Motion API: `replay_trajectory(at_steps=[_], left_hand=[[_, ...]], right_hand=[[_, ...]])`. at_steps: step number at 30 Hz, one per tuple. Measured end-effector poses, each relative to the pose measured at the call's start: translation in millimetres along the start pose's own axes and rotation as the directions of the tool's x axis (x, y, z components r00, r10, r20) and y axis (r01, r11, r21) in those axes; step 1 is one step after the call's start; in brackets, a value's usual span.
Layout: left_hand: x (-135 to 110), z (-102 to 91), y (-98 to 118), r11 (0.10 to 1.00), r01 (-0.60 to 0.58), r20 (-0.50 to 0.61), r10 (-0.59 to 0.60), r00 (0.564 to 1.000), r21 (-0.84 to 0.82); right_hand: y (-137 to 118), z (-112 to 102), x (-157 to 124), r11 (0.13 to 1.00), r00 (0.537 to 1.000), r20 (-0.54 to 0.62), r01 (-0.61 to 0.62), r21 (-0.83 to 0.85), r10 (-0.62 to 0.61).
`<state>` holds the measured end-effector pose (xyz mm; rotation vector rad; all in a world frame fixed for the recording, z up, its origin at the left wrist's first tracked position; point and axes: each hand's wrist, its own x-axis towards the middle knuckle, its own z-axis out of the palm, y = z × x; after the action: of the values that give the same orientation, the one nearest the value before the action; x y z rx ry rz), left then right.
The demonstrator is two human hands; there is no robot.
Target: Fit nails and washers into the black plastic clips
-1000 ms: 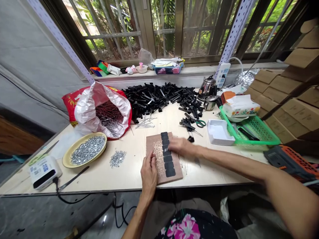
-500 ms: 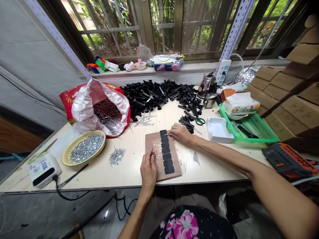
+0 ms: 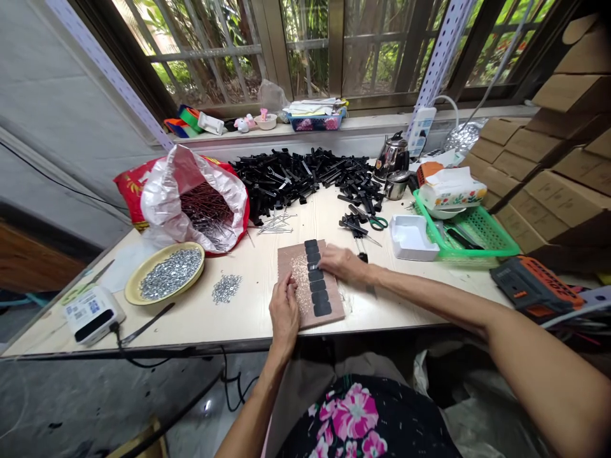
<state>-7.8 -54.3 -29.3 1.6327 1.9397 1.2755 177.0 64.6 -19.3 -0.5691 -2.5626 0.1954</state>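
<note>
A thin brown wooden board (image 3: 286,256) lies near the table's front edge. Down its right half runs a column of black rounded-square pads (image 3: 321,303), and pale specks (image 3: 300,280) cover the strip beside them. My left hand (image 3: 285,310) holds the board's left edge, fingers close together and bent over it. At the upper part of the column, my right hand (image 3: 344,264) has its fingertips pinched over a pad. A small pale bit shows at those fingertips, too small to name. Left of the board is a little heap of small silvery metal pieces (image 3: 226,289).
A yellow bowl (image 3: 200,280) holds more metal pieces, beside a red bag (image 3: 128,187) of long thin rods. Black parts (image 3: 286,181) are heaped at the back. Scissors (image 3: 379,222), a white tray (image 3: 414,253), a green basket (image 3: 501,245) and a power tool battery (image 3: 532,292) stand right.
My right hand has moved down the column of pads, from near its top to a lower pad. My left hand stays at the board's left edge. The whole view has shifted slightly.
</note>
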Motion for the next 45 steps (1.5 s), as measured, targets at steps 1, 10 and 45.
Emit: replay_trajectory(at_steps=[1,10,45], left_hand=[[0,0.2,0,1.000,0.000,-0.002,0.000,1.000,0.000],[0,0.0,0,1.000,0.005,0.001,-0.005,1.000,-0.001],[1,-8.8,23,0.973,0.107,0.151,-0.076,0.986,-0.207]], right_hand=[[-5,0,-2,0.999,0.998,0.034,0.044,0.013,-0.045],[-6,1,-1,0.994,0.993,0.032,-0.113,0.013,0.112],[-41,-22,-15,0.936,0.982,0.054,-0.188,0.298,0.180]])
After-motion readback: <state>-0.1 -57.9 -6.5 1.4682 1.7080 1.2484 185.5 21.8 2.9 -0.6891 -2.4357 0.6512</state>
